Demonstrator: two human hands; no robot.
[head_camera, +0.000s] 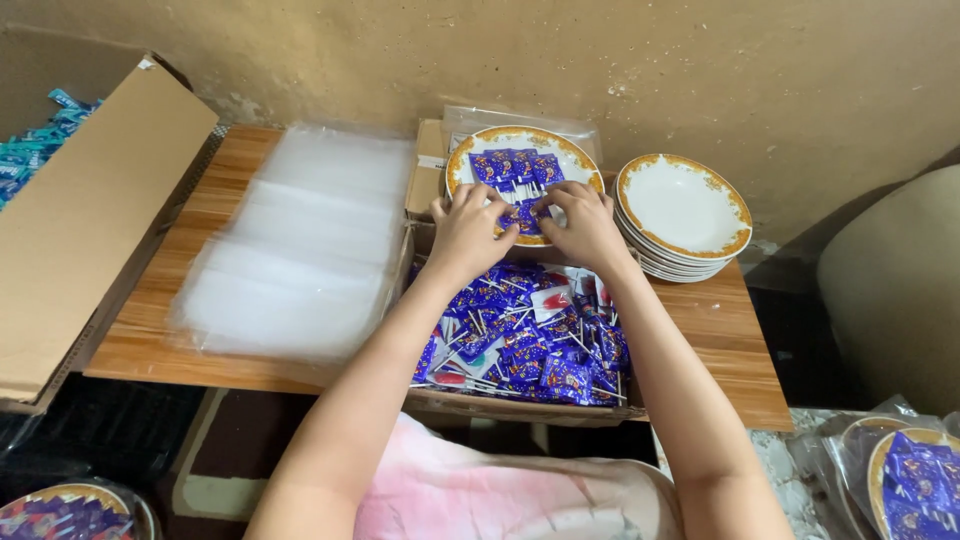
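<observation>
Pinching blue lollipop packets (512, 172) on a gold-rimmed plate (470, 150), fingers of left hand (468, 232) and right hand (588, 226).

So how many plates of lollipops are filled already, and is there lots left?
Filled, bagged plates lie bottom right and bottom left. The left hand and right hand are arranging blue lollipops on a gold-rimmed plate. Left: a stack of bare plates, a box of lollipops and clear bags.

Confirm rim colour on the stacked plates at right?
Gold-orange patterned rim on white stacked plates, clearest in the head view.
</observation>
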